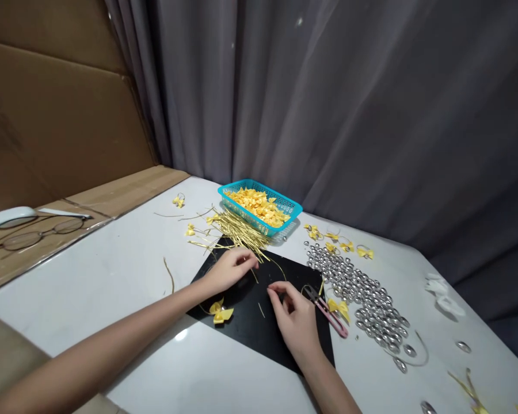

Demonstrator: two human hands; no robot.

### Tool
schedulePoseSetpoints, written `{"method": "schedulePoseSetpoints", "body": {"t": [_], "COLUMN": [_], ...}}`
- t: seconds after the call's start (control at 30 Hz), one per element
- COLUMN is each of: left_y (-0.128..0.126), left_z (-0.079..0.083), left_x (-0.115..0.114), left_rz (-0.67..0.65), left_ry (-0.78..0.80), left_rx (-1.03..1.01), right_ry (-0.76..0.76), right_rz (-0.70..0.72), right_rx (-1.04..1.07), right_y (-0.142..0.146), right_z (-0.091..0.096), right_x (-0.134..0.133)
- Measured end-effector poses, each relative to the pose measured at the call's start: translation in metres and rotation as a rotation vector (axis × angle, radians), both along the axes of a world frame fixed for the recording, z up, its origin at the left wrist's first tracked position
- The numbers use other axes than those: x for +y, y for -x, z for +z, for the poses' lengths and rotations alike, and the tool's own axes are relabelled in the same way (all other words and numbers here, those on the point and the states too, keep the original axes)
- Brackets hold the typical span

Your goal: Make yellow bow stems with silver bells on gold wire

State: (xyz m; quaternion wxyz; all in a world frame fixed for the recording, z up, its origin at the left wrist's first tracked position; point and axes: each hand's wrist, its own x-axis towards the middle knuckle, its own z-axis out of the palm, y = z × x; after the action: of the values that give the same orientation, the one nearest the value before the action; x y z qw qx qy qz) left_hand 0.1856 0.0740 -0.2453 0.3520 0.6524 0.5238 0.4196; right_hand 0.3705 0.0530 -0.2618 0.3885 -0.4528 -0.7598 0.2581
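My left hand [229, 268] rests on the black mat [246, 322] with its fingers curled at the near end of a bundle of gold wire ties [239, 230]. My right hand [296, 319] lies on the mat, thumb and forefinger pinched on a thin gold wire tie [280, 270] that curves up between the hands. A yellow ribbon bow [220, 312] lies on the mat's left edge under my left forearm. Pink thread snips [326, 310] lie just right of my right hand.
A turquoise basket [291, 206] of yellow bows stands behind the ties. A heap of silver oval pieces [362, 296] spreads to the right, with finished bows [345, 246] beyond it. Glasses [34, 234] lie on cardboard at the left. A grey curtain hangs behind.
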Motion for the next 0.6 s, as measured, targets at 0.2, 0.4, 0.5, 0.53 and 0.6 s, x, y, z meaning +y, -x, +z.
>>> {"method": "schedulePoseSetpoints", "body": {"t": [0.2,0.4,0.5,0.53,0.6], "left_y": [0.005,-0.003,-0.005,-0.007,-0.010], "left_z": [0.038,0.048,0.045,0.043,0.040], "left_x": [-0.020,-0.035,-0.036,-0.036,-0.037], "left_rz": [-0.061,-0.167,-0.197,-0.210,-0.245], "left_ry": [-0.022,0.043,0.101,0.126,0.185], "left_rx": [-0.130,-0.305,-0.408,-0.447,-0.532], "right_ry": [-0.237,-0.136,-0.071,-0.052,0.005], "right_rz": [0.113,0.025,-0.020,-0.006,0.075], "right_rx": [-0.010,-0.194,-0.218,-0.194,-0.081], "right_y": [0.008,0.002,0.001,0.003,0.010], "right_z": [-0.002,-0.012,-0.012,-0.011,-0.007], "right_x": [-0.014,-0.007,-0.007,-0.009,-0.016]}}
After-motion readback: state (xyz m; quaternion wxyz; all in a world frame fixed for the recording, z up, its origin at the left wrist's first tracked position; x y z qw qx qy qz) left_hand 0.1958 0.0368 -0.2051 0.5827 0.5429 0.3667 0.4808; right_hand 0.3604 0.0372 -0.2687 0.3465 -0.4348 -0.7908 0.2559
